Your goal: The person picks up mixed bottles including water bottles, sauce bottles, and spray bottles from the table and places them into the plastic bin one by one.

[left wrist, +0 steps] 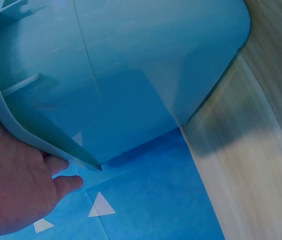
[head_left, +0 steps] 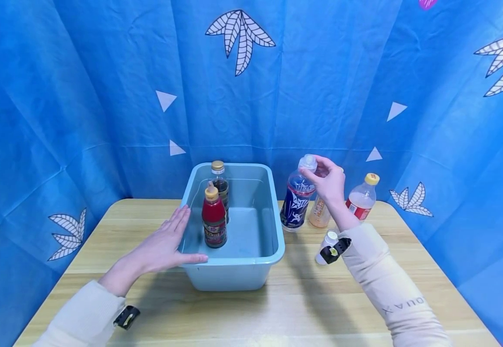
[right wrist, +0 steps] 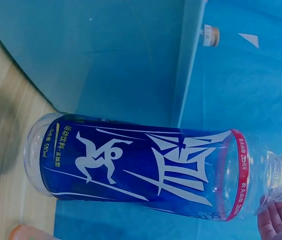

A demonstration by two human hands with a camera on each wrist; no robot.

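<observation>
My left hand (head_left: 164, 246) lies with straight fingers along the left rim of a light blue plastic basin (head_left: 279, 226), thumb over the near rim. The left wrist view shows its palm against the outside of the rim. My right hand (head_left: 333, 183) pinches a clear drink bottle with a dark blue label (head_left: 295, 208) at its capped neck. This bottle is upright just right of the basin, its base close over the table. In the basin stand a red sauce bottle with a yellow nozzle cap (head_left: 214, 214) and a dark bottle with a gold cap (head_left: 221, 185).
Behind the right forearm stand an orange-tinted bottle (head_left: 319, 214) and a yellow-capped bottle with a red label (head_left: 361, 200). A small white bottle (head_left: 330, 239) is on the wooden table (head_left: 312, 308) by the right wrist. A blue curtain (head_left: 320, 72) hangs behind the table.
</observation>
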